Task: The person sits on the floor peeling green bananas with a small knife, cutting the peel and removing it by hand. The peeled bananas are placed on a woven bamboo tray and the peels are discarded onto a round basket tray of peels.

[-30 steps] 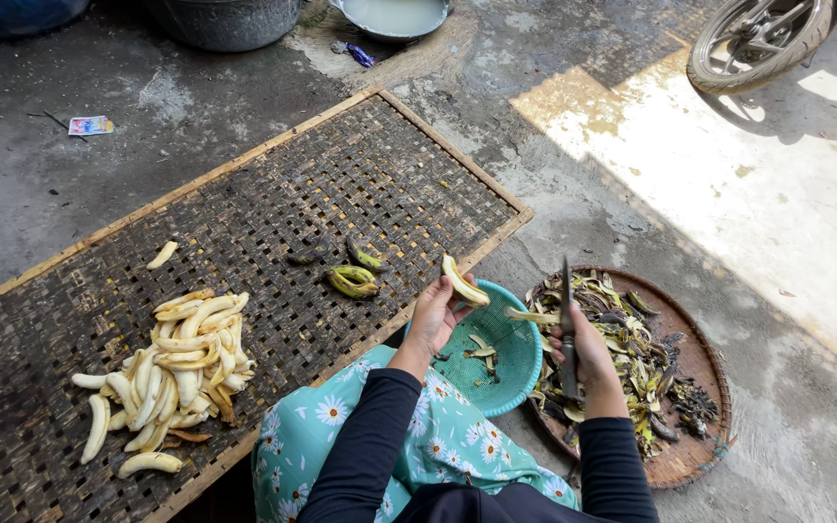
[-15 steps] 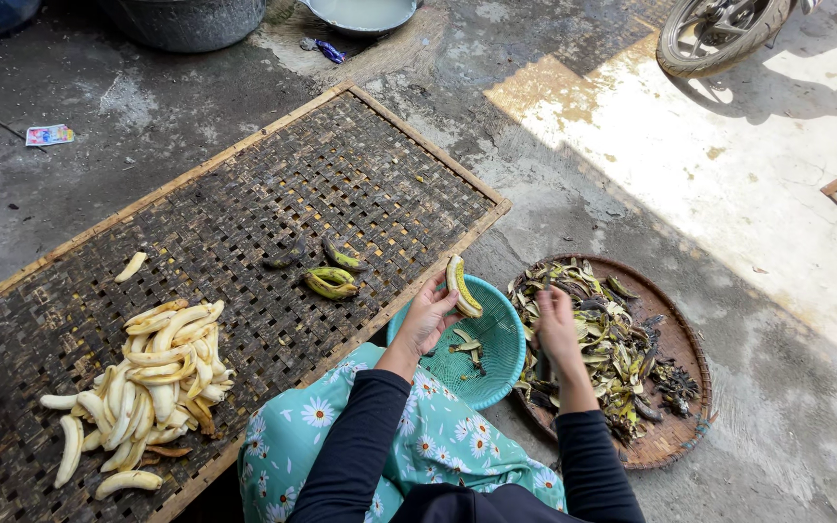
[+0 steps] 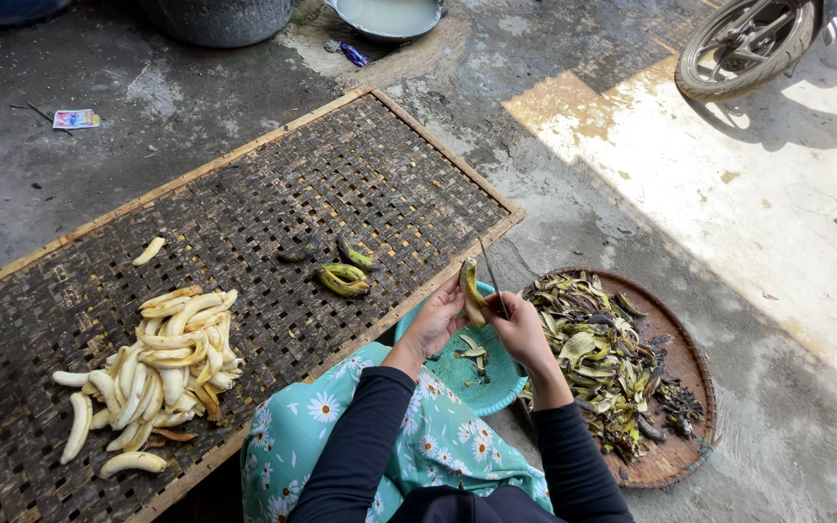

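Banana point(image 3: 470, 287) in its green-yellow skin is held up by the left hand point(image 3: 435, 323), just above a teal plastic basket point(image 3: 472, 378). The left hand's fingers wrap around the low end of the banana, so most of the fruit sticks up above the hand. The right hand point(image 3: 518, 329) is closed around a thin knife point(image 3: 493, 276), and the blade points up and away, right beside the banana. I cannot tell if the blade touches the skin. The two hands are close together, with the banana between them.

Nearest of all is a lap covered with blue cloth with white daisies point(image 3: 409, 446), and two dark sleeves. The basket sits just past the lap and has a few bits of peel in it.

To the right of the hands is a round woven tray point(image 3: 685, 368) heaped with old peels point(image 3: 598, 358). To the left is a big flat woven mat point(image 3: 273, 223) with a wooden edge. A pile of peeled bananas point(image 3: 152, 363) lies on its near left part. A few unpeeled bananas point(image 3: 341, 276) lie on the mat near the hands, and one peeled banana point(image 3: 148, 251) lies alone farther back.

Far away are a wheel point(image 3: 743, 44), a metal bowl point(image 3: 387, 17) and a small paper scrap point(image 3: 76, 118) on the grey ground.
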